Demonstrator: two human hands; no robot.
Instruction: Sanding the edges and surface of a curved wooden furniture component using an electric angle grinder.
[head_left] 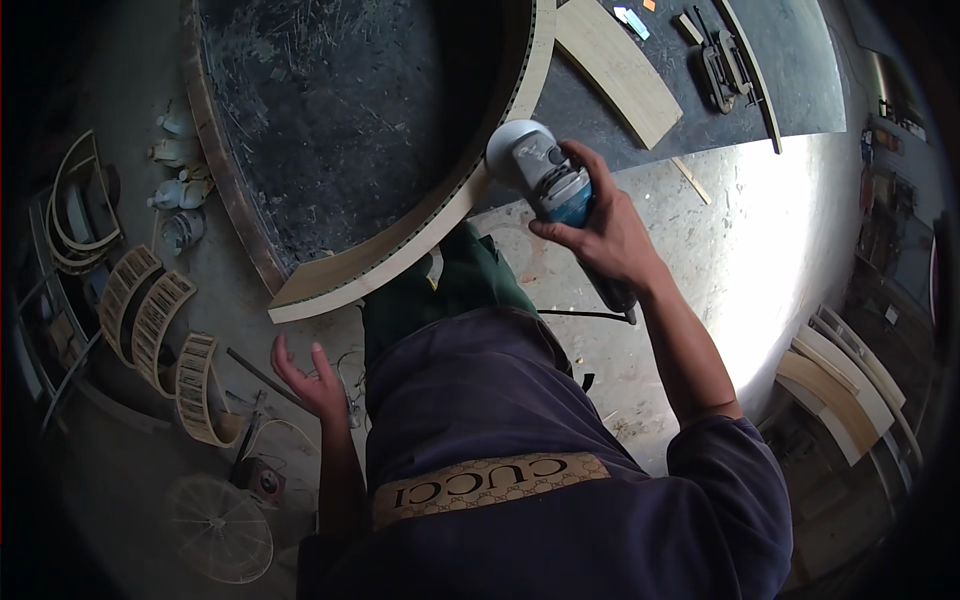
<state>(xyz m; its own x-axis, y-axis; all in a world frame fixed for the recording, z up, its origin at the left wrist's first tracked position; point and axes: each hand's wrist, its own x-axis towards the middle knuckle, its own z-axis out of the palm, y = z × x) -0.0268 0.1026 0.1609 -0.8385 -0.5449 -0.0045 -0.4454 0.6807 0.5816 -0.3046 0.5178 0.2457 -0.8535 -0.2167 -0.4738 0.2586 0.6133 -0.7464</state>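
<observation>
My right hand (615,235) grips a blue and grey angle grinder (568,195) by its body. The grinder's pale round disc (508,140) lies at the outer edge of a curved wooden strip (425,235); whether they touch I cannot tell. This pale strip bends in a wide arc along the near and right side of the dark table, with a row of dark marks along its edge. My left hand (308,380) is off the work, its fingers apart and nothing in them, below the strip's near left end.
The dark scuffed table (300,110) has a brown rim. A curved panel (625,75) and metal clamps (725,70) lie at far right. Several white bottles (178,180), curved slatted frames (155,325) and a round fan (215,530) stand left. Curved boards (840,390) lean at right.
</observation>
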